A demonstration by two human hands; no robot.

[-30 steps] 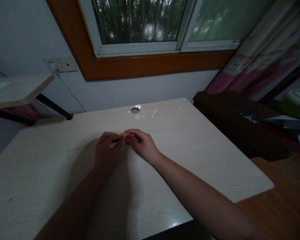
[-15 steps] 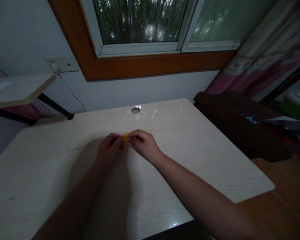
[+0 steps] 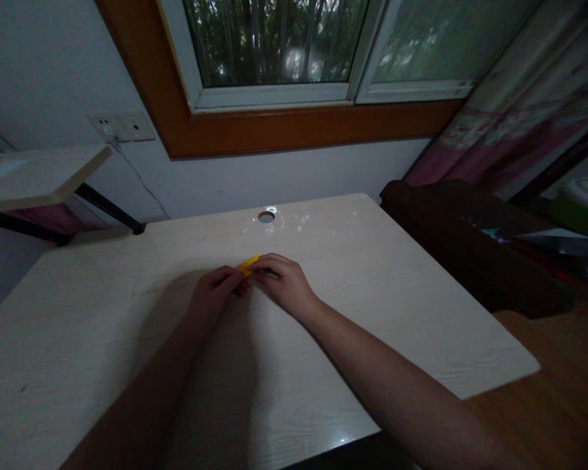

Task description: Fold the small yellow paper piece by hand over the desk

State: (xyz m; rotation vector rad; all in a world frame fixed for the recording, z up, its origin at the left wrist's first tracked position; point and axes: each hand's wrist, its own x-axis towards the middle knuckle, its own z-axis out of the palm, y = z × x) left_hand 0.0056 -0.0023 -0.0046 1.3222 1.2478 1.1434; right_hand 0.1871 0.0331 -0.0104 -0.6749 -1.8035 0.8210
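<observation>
Between my fingertips is a small yellow piece (image 3: 248,264), thin and flat-looking, possibly paper; its exact kind does not show. My left hand (image 3: 216,287) pinches its lower left end, fingers closed. From the other side, my right hand (image 3: 285,279) grips it with thumb and fingertips. The fingers cover much of the piece, and its upper edge sticks out above them. Both hands are close together over the middle of the pale wood-grain table (image 3: 353,313).
A round cable hole (image 3: 266,217) lies near the table's back edge. At the left stands a raised shelf (image 3: 44,179) on black legs. Dark wooden furniture (image 3: 451,241) borders the table's right side. Behind are a window (image 3: 274,98) and a wall socket (image 3: 122,127) with a cord.
The yellow piece has tilted, and more of it shows above my fingers. My left hand has shifted slightly down; my right hand has hardly moved.
</observation>
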